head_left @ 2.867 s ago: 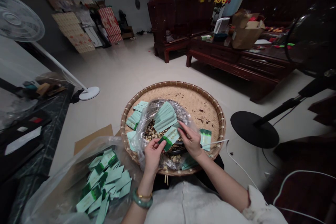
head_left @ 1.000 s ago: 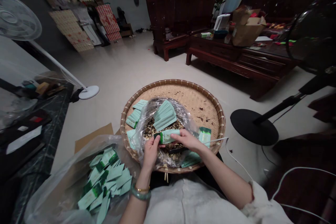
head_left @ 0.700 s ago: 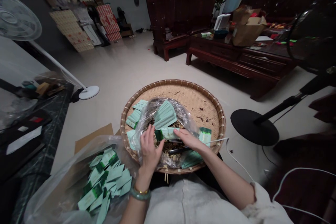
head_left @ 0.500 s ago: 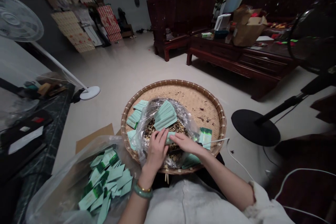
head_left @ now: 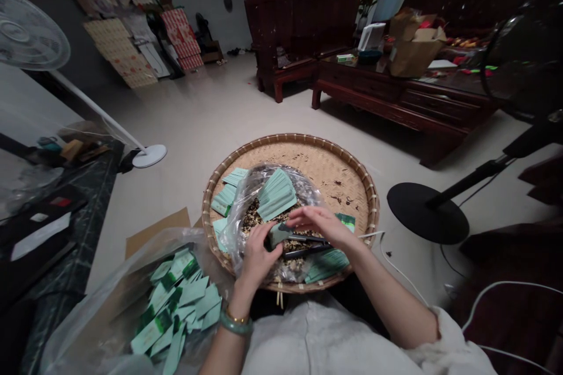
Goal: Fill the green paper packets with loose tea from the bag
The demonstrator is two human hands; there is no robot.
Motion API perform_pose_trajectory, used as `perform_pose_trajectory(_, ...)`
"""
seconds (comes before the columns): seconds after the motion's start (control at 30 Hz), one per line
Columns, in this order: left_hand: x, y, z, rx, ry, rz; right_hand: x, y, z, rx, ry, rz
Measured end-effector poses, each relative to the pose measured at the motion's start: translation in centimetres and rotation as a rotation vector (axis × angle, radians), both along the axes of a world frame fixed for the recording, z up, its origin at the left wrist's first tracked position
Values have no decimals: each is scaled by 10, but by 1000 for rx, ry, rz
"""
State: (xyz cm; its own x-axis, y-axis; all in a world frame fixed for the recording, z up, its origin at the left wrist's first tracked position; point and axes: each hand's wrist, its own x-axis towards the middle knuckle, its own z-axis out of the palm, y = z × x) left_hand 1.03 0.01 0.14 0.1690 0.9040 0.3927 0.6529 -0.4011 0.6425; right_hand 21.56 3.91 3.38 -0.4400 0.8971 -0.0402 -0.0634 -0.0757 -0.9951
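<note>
Pinched firmly by the left hand (head_left: pixel 259 253), a pale green packet (head_left: pixel 275 237) is held low over the mouth of a clear plastic bag (head_left: pixel 308 193), its tip angled toward the tips of dark metal tongs (head_left: pixel 308 240). The right hand (head_left: pixel 323 224) hovers with fingers loosely curved above the tongs, which run beneath its palm; whether it is closed on them cannot be told from this view.

Inside the bag lies a coarse, dried mix of brown and pale flakes (head_left: pixel 255 220) – possibly tea, though the view does not settle it. The bag sits in a round woven bamboo tray (head_left: pixel 290 142), whose raised rim appears placed to catch stray crumbs. A fanned stack of matching packets (head_left: pixel 277 193) rests on the bag, within easy reach of both hands, while others lie on the tray at left (head_left: pixel 224 199) and right (head_left: pixel 328 263).

More green-and-pale packets (head_left: pixel 176 299) fill a large plastic bag (head_left: pixel 92 299) at the seated person's left side, close enough to serve without leaving the seat – a compact, lap-level layout. A jade bangle (head_left: pixel 233 323) circles the left wrist.
</note>
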Motion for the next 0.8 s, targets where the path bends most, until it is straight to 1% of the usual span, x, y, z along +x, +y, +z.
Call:
perform_pose_trajectory(0.03, -1, 1, -1, -6, -15, 27, 4, 4, -4, 13, -25, -66)
perform_pose_trajectory(0.07, -2, 2, -2, -14, -30, 47, 8, 7, -10, 65, -101, -120)
perform_pose_trajectory(0.1, -4, 2, -3, -21, -45, 61, 11, 11, -16, 149, -223, -145)
perform_pose_trajectory(0.13, -5, 3, -4, -28, -60, 68, 13, 13, -23, 252, -372, -137)
perform_pose_trajectory(0.17, -5, 3, -5, -34, -76, 71, 13, 14, -29, 347, -513, -117)
perform_pose_trajectory(0.23, -6, 3, -6, -44, -111, 72, 10, 16, -39, 487, -727, -26)
perform_pose_trajectory(0.33, -7, 1, -7, -59, -149, 79, 0, 18, -47, 567, -897, 95)
perform_pose_trajectory(0.43, -8, 0, -8, -67, -169, 103, -7, 24, -47, 602, -966, 137)
perform_pose_trajectory(0.63, -9, 1, -12, -84, -178, 110, -9, 35, -43, 671, -942, 232)
perform_pose_trajectory(0.8, -9, 2, -14, -92, -180, 108, -12, 37, -46, 752, -1041, 245)
